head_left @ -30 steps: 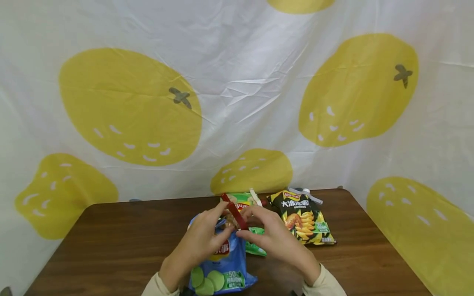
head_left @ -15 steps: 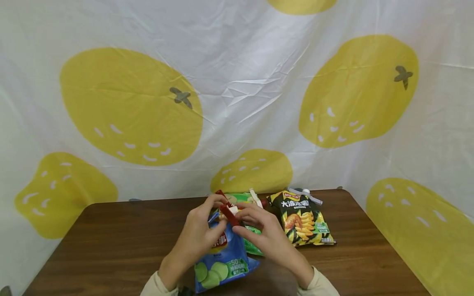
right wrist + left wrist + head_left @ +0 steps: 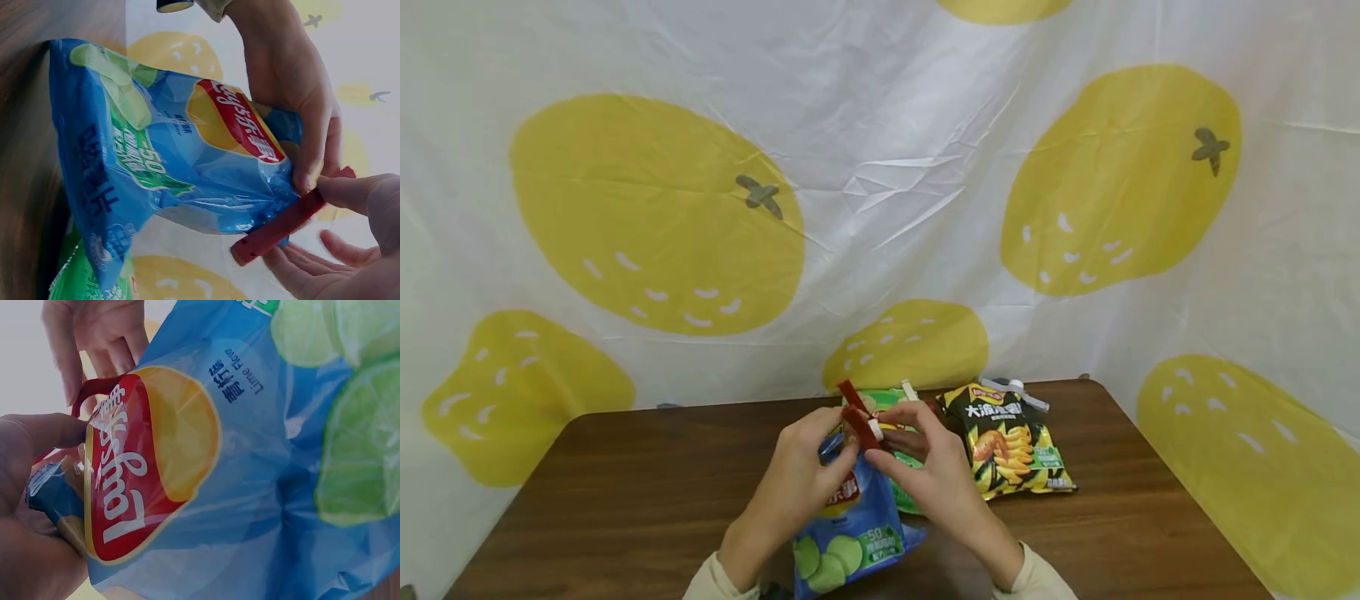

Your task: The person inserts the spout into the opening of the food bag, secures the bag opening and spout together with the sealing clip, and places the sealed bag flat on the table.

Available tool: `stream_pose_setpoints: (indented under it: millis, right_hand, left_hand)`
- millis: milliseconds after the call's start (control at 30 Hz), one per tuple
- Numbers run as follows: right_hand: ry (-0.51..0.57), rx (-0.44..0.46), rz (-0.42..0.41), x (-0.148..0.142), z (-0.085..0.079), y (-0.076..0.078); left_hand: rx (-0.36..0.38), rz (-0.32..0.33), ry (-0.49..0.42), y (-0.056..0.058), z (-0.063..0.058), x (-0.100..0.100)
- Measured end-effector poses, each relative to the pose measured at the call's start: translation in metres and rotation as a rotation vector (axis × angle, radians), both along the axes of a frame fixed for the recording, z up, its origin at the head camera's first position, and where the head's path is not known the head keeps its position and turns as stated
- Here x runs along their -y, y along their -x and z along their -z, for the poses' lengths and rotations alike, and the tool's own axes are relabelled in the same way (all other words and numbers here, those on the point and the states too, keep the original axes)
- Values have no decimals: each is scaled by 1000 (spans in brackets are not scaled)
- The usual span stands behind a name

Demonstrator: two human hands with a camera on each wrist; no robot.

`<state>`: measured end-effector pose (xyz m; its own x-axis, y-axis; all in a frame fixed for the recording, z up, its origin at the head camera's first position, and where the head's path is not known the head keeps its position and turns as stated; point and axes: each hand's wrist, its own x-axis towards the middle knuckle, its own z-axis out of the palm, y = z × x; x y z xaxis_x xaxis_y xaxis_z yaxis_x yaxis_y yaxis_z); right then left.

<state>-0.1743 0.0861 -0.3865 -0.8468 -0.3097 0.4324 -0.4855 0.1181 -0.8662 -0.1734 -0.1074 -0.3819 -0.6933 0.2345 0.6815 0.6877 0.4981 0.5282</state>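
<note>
A blue bag of lime chips (image 3: 857, 512) hangs tilted between the hands, its top folded or gathered. My left hand (image 3: 808, 458) pinches this top edge between thumb and fingers, also plain in the left wrist view, where the bag (image 3: 250, 444) fills the middle. My right hand (image 3: 932, 462) holds a red bag clip (image 3: 861, 427) with a white cap, its two arms spread apart. In the right wrist view the clip (image 3: 281, 225) lies across the bag's top end, right thumb on one side and fingers beneath.
Behind the blue bag lies a green chip bag (image 3: 910, 496), partly hidden, with a white clip (image 3: 910, 389) at its top. A black chip bag (image 3: 1011, 442) with a grey-white clip (image 3: 1037, 402) lies to the right on the brown table (image 3: 662, 492). A lemon-print cloth (image 3: 910, 167) hangs behind.
The red clip has shifted left and turned, its arms now visibly apart. The blue bag's lower end has swung slightly right. Both hands stay near the bag's top.
</note>
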Motion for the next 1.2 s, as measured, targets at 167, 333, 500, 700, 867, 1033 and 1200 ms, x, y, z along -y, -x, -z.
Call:
stream_pose_setpoints:
  millis: [167, 333, 500, 700, 867, 1033, 1200]
  right_hand:
    - [-20, 27, 41, 1, -1, -1]
    - [7, 5, 35, 3, 2, -1]
    - [19, 2, 46, 4, 4, -1]
    - [12, 11, 38, 4, 3, -2]
    - [15, 39, 1, -1, 0, 0]
    - [-3, 68, -55, -6, 1, 3]
    - [-36, 17, -116, -9, 4, 4]
  left_hand:
    - [-6, -22, 8, 0, 1, 0]
    - [-4, -25, 34, 0, 1, 0]
    - [16, -4, 61, 0, 1, -1]
    - [39, -16, 91, -2, -1, -3]
    - [68, -48, 88, -3, -1, -3]
    - [50, -67, 64, -3, 0, -2]
    - [83, -68, 39, -3, -3, -1]
